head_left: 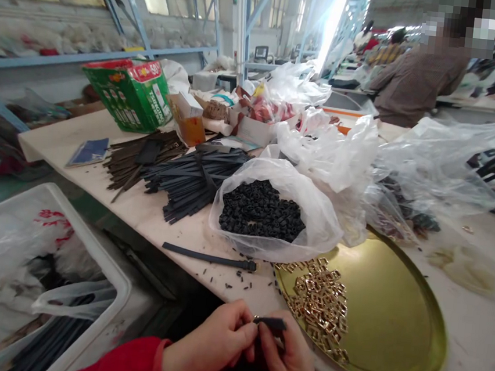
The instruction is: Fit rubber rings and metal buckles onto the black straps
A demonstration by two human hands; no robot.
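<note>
Just in front of the table edge, my left hand [214, 335] and my right hand [290, 363] meet, both closed in a pinch. Between them is a short visible piece of black strap [275, 323], with a small gold buckle [256, 319] at its left end by my left fingertips. My fingers hide the rest of the strap. On the table, a finished-looking black strap [205, 257] with a buckle lies beyond my hands. To the right, a round gold tray [396, 316] bears a heap of gold buckles [319, 300].
A clear plastic bag [320, 227] full of small black loops [262, 210] stands open mid-table. Behind it lie black straps [191, 174] and brown straps [131, 160]. A green carton [129, 95] is farther back. At left is a white bin [121, 290]; a person [419, 79] sits at far right.
</note>
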